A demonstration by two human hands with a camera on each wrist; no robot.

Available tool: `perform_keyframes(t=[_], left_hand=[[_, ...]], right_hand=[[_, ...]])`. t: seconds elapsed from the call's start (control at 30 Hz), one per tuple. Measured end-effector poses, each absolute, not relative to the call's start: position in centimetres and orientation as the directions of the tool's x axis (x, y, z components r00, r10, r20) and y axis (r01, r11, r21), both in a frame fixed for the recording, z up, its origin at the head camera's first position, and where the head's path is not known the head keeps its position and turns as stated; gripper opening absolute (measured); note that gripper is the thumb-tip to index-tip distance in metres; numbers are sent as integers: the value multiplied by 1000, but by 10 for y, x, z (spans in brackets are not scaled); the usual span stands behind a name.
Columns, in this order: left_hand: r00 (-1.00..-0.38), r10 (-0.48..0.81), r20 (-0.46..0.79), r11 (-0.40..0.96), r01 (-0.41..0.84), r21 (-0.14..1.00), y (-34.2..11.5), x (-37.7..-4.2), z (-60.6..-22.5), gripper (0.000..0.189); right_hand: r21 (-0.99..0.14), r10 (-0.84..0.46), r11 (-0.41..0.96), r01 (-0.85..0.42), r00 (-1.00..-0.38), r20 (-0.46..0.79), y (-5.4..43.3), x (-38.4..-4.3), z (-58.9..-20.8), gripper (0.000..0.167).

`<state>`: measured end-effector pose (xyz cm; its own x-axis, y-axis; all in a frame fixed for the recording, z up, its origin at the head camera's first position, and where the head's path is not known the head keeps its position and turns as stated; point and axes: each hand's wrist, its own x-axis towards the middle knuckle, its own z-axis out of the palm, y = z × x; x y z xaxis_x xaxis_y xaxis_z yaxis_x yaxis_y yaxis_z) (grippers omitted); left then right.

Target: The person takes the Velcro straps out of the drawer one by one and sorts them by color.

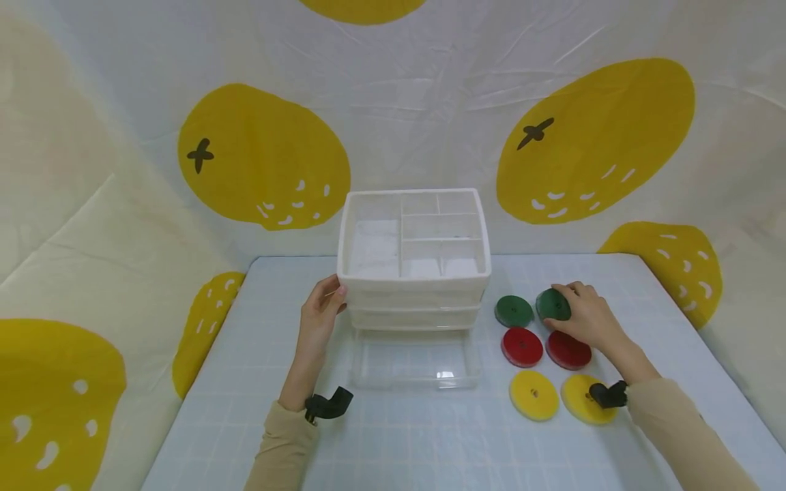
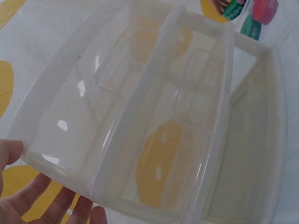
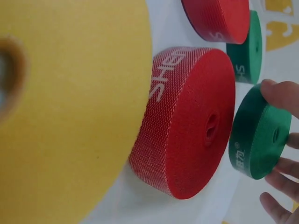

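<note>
A white drawer organizer (image 1: 414, 286) stands mid-table, its divided top compartments uncovered and its clear bottom drawer (image 1: 414, 361) pulled out toward me. My left hand (image 1: 322, 300) rests against its left side; in the left wrist view the thumb is at the front corner and the fingers (image 2: 56, 205) are spread along the side. Over on the right, my right hand (image 1: 586, 314) grips a green fabric tape roll (image 3: 261, 133), thumb on one side and fingers on the other. A second green roll (image 1: 514, 311) lies to its left, and a red roll (image 1: 569, 350) just in front.
Another red roll (image 1: 522, 346) and two yellow rolls (image 1: 534, 395) lie nearer me on the right, the right-hand one partly under my wrist camera. A white cloth with yellow fruit prints (image 1: 417, 102) hangs behind the table (image 1: 417, 443).
</note>
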<state>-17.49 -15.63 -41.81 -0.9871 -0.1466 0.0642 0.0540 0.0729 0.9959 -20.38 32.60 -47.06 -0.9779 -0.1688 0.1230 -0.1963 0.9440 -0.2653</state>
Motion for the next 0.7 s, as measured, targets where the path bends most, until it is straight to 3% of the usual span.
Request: perform_keyframes(t=[0.43,0.7], left_hand=[[-987,-145,67,75,57,996,-154,-173,-415,37],[-987,-145,70,94,56,994,-155,-173,-415,38]], right_hand=[[-311,-93,947,-82,-996,-20,328,-221,-481,79],[-302,-102,950,-76,-992,-70,328,-223,-486,81]])
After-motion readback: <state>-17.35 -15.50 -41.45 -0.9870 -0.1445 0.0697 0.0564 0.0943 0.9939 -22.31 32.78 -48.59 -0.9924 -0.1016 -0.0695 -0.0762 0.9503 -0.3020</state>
